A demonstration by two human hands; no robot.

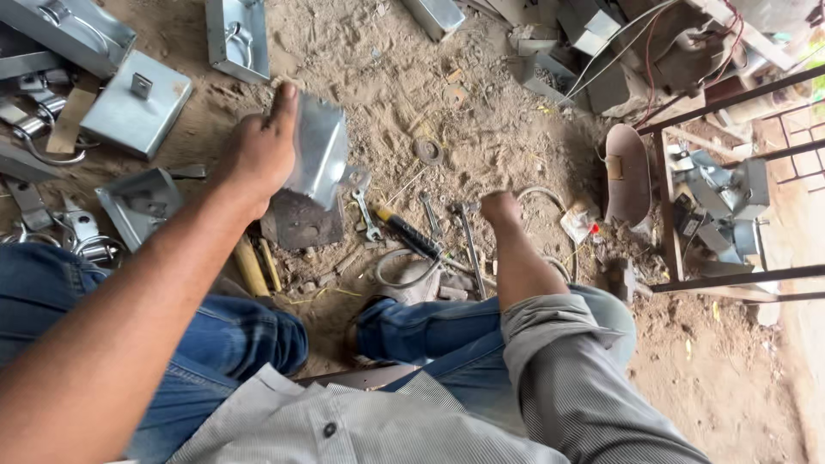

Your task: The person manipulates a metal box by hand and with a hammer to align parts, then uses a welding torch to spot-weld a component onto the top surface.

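My left hand (258, 155) grips a shiny galvanised metal box (320, 155) by its upper edge, holding it tilted above a dark flat steel plate (301, 225) on the dirt. My right hand (500, 208) is closed in a fist over the scattered tools on the ground. What it holds is hidden from me. Beside that hand lie an open-ended spanner (365, 215), a black-and-yellow handled screwdriver (408, 232) and a long thin steel tool (469, 249). My jeans-clad legs are folded below both hands.
Several more galvanised boxes and lids lie at the left (137, 103) and top (236, 39). Metal clamps (82, 232) sit near my left knee. A metal ring (427, 151) rests on the dirt. A rusty frame (670, 215) and scrap pile stand at the right.
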